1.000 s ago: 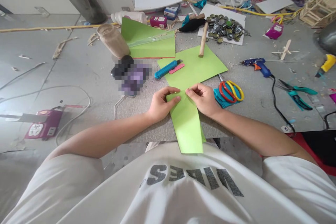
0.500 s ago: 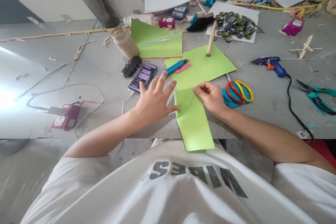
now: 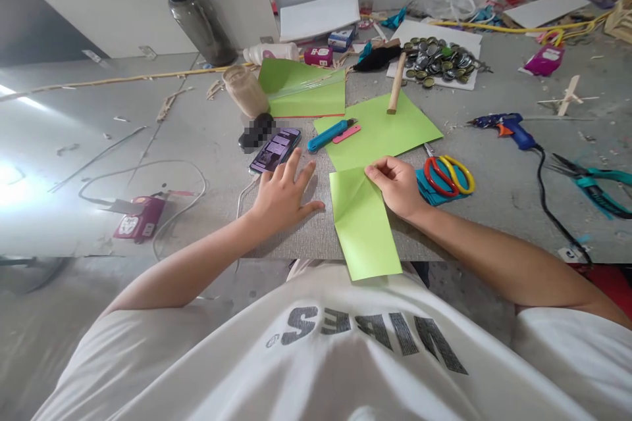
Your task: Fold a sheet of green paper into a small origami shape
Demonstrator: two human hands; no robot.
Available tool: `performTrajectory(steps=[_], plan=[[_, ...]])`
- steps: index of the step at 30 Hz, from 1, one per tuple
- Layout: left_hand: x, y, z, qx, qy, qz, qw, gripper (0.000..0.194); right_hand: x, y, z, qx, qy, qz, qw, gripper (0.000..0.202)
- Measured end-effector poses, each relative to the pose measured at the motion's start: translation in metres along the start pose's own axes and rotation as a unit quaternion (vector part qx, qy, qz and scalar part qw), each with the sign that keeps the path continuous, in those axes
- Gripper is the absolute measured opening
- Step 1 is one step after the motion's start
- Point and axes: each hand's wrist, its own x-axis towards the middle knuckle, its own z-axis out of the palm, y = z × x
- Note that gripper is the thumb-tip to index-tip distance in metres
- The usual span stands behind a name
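Note:
My right hand [image 3: 395,187] pinches the upper right edge of a creased strip of green paper [image 3: 368,237]. The strip's lower end hangs past the table's front edge. To the left of the strip and apart from it, my left hand [image 3: 285,196] is open with fingers spread, its fingertips close to a phone [image 3: 275,150] with a lit screen. Beyond the hands lie a blue utility knife [image 3: 330,136] and a pink flat piece [image 3: 347,134], partly on a larger green sheet [image 3: 390,128]. Scissors [image 3: 449,175] with red and yellow handles lie right of my right hand.
Farther back are a wooden stick [image 3: 397,83], a pile of bottle caps [image 3: 437,59], a jar [image 3: 245,91] and a dark bottle [image 3: 202,23]. To the right lie a blue glue gun [image 3: 511,128] and teal-handled pliers [image 3: 592,181]. A cable [image 3: 168,161] loops at left.
My left hand has drawn away from the strip's left edge, moving left and toward me. My right hand keeps its pinch on the paper. The camera view has shifted slightly.

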Motion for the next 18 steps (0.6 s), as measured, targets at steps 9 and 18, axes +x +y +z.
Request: performTrajectory(steps=[9, 18], plan=[[-0.002, 0.011, 0.021, -0.308, 0.206, 0.183, 0.911, 0.033, -0.002, -0.003, 0.0, -0.005, -0.026, 0.022, 0.999, 0.06], [0.027, 0.032, 0.043, -0.498, 0.093, 0.099, 0.857, 0.034, -0.003, -0.009, 0.005, -0.02, -0.051, 0.01, 0.998, 0.069]])
